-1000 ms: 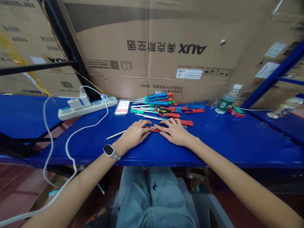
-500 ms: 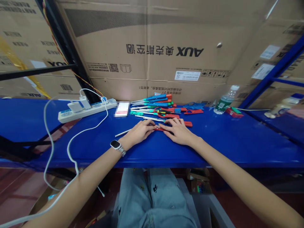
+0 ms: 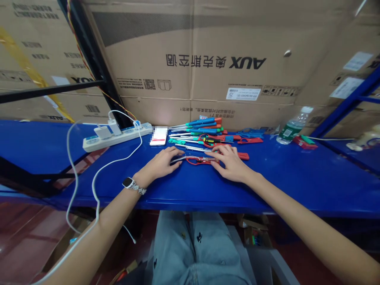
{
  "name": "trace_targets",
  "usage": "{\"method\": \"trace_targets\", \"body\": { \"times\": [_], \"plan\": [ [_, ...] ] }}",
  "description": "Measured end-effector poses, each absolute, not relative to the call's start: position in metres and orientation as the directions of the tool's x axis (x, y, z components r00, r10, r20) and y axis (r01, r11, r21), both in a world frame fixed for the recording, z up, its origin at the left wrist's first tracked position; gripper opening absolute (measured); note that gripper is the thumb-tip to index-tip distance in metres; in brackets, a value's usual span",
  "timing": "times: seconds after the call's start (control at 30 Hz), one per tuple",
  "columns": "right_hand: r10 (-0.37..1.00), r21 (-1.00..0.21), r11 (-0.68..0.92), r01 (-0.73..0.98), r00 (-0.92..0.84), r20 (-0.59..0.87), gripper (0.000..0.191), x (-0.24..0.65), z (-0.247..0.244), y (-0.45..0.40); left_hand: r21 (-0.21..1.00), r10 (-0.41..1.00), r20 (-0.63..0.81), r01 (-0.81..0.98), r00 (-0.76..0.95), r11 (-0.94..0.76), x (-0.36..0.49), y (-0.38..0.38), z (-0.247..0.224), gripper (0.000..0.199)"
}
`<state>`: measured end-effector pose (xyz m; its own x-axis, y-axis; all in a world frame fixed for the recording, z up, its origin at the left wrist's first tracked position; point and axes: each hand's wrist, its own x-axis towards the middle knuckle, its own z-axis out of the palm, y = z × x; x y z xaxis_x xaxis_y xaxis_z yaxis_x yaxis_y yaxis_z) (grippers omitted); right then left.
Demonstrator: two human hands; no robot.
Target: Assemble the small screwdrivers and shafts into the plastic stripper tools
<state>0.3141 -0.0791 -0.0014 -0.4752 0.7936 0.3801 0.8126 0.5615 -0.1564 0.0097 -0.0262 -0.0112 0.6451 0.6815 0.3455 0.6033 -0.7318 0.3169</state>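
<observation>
A red lighter-like piece with an open casing lies on the blue table. My left hand pinches the thin metal rod at its left end. My right hand has its fingers closed on the right end of the red piece. Just behind my hands is a pile of long lighters with metal rods and blue handles, red ones among them. A black and yellow screwdriver lies on the pile. Loose blue casings sit at its right.
A white power strip with plugs and cables stands at the left, beside a white card or pack. A bottle and a red box are at the right. Cardboard boxes rise behind the blue table.
My left hand has moved left along the rod, away from my right hand, uncovering the red piece between them. The camera view has shifted slightly left.
</observation>
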Motion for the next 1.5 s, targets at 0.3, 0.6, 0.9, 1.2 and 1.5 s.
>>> {"method": "trace_targets", "body": {
  "times": [0.3, 0.6, 0.9, 1.2, 1.5],
  "plan": [
    [0.809, -0.254, 0.580, 0.774, -0.509, 0.294, 0.028, 0.243, 0.000, -0.046, 0.406, 0.647, 0.334, 0.515, 0.685, -0.755, 0.004, -0.014, -0.011, 0.026],
    [0.797, -0.339, 0.602, 0.723, -0.525, 0.298, 0.022, 0.241, -0.011, -0.047, 0.430, 0.659, 0.332, 0.513, 0.675, -0.743, -0.001, -0.013, -0.013, 0.027],
    [0.800, -0.340, 0.597, 0.726, -0.515, 0.307, 0.019, 0.240, -0.009, -0.050, 0.357, 0.653, 0.337, 0.550, 0.679, -0.755, -0.003, -0.014, -0.014, 0.029],
    [0.799, -0.354, 0.600, 0.718, -0.511, 0.317, 0.016, 0.242, -0.012, -0.048, 0.281, 0.627, 0.359, 0.560, 0.691, -0.779, 0.001, -0.022, -0.020, 0.034],
    [0.829, -0.346, 0.554, 0.758, -0.463, 0.313, 0.022, 0.248, -0.011, -0.047, 0.181, 0.626, 0.350, 0.605, 0.697, -0.775, 0.012, -0.025, -0.020, 0.038]
  ]
}}
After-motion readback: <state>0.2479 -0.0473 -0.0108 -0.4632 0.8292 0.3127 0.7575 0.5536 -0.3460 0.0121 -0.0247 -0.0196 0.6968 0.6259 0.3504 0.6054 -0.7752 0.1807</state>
